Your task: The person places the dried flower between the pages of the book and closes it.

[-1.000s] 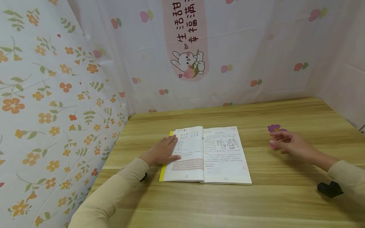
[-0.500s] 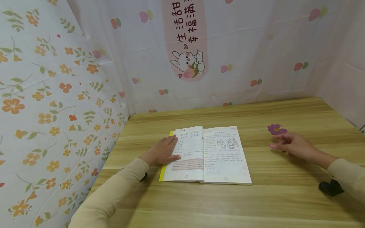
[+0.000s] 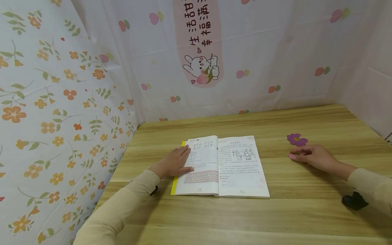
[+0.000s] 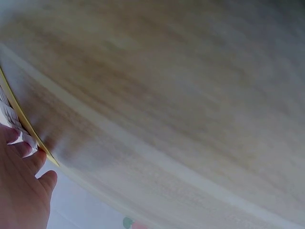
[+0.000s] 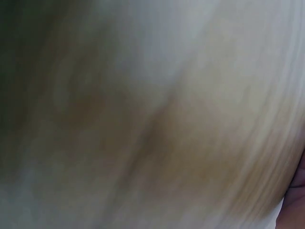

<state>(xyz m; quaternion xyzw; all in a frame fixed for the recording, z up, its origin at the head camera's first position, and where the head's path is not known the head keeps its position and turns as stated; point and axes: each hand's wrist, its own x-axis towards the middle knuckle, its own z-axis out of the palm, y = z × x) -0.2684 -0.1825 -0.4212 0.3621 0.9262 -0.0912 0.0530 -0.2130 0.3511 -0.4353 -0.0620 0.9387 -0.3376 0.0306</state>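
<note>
An open book (image 3: 242,170) with a yellow cover edge lies on the wooden table. My left hand (image 3: 175,162) rests on its left page, fingers spread over the outer edge; the left wrist view shows the fingers (image 4: 29,160) at the yellow edge. On the right, my right hand (image 3: 315,158) is low over the table, thumb and index finger bent towards each other. A small bright pink spot (image 3: 292,156) shows at the thumb tip; whether it is a held thing I cannot tell. Just beyond the fingers lies a purple flower (image 3: 297,139) with a yellow centre.
The wooden table (image 3: 214,221) meets patterned cloth walls at the back and left. A black object (image 3: 354,200) shows below the right sleeve. Wood grain blurs across the right wrist view, with only a sliver of hand at its edge.
The right hand has drawn slightly back from the purple flower, which now shows whole; its index finger has come lower, nearer the thumb. The left hand and book have stayed in place.
</note>
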